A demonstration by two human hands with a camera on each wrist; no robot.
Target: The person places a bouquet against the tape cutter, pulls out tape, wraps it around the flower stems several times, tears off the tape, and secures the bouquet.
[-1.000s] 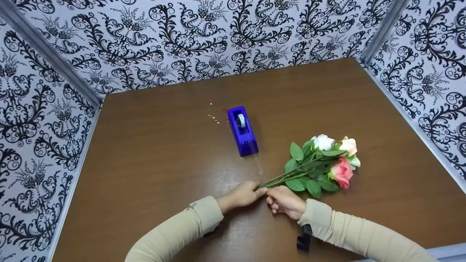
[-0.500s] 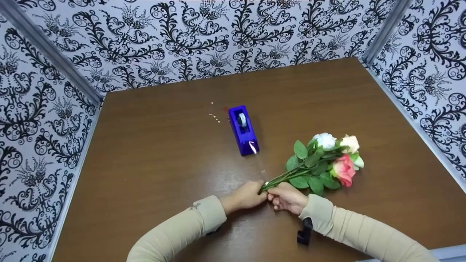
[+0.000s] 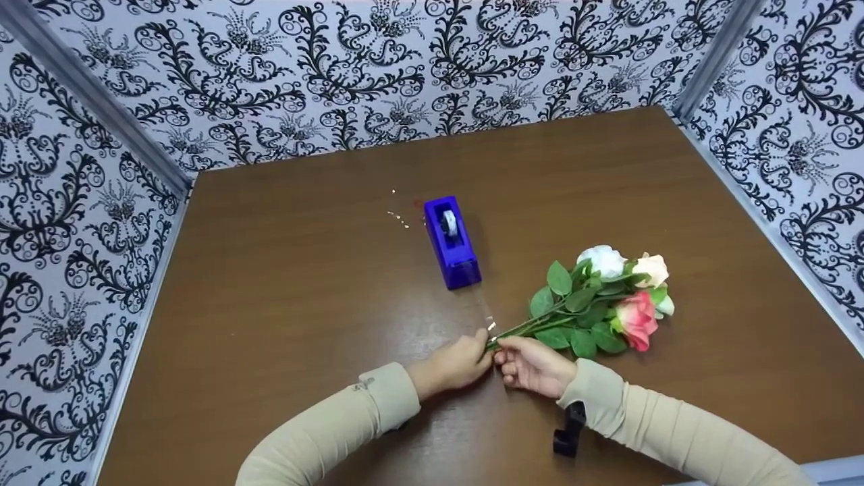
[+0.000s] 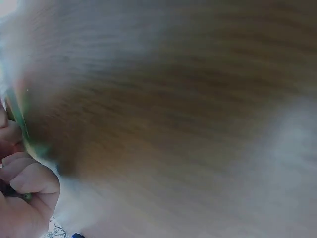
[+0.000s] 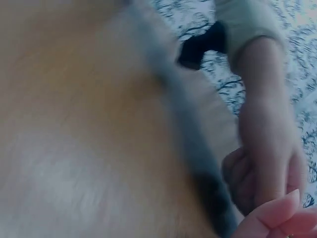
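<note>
A bunch of roses [image 3: 634, 317] lies slantwise on the table, with white, peach and pink heads and green leaves. My left hand [image 3: 455, 364] grips the stems [image 3: 530, 325] near their lower ends. Close against it, my right hand [image 3: 536, 368] pinches with thumb and forefinger at the stems, where clear tape [image 3: 487, 317] meets them. This tape runs from a blue tape dispenser [image 3: 452, 246] and glints near the fingers. In the left wrist view, curled fingers [image 4: 32, 178] surround a green stem. The right wrist view shows fingertips [image 5: 277, 213] beside the left hand, but their grip is mostly cut off.
The brown table [image 3: 304, 270] is bordered by patterned walls [image 3: 378, 61] at the back and sides. Small pale specks [image 3: 398, 219] lie left of the dispenser. A black wrist mount [image 3: 569, 432] hangs below the right sleeve.
The right hand has moved slightly up along the stems, its fingertips now beside the tape. The left thumb has lifted a little. The dispenser stays nearly in place.
</note>
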